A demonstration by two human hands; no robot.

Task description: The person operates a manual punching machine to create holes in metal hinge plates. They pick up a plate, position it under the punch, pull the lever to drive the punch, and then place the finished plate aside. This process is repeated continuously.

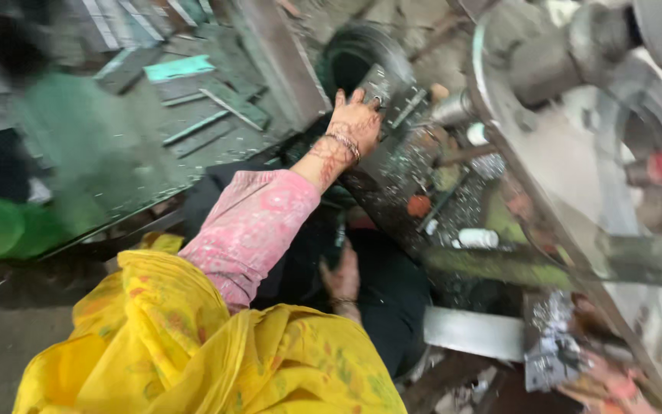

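Left hand (355,123) is flat, fingers spread, pressing a gray metal plate (381,86) just beside the big steel machine (568,146). Right hand (342,277) sits below the plate, can't tell its grip.

A: Where is the left hand (355,119)?
B: It reaches forward and touches a flat metal piece (378,83) on the dark surface (392,207), which is covered with metal chips.
A: And the right hand (342,277)?
B: Lower, in the dark gap; its grip cannot be seen.
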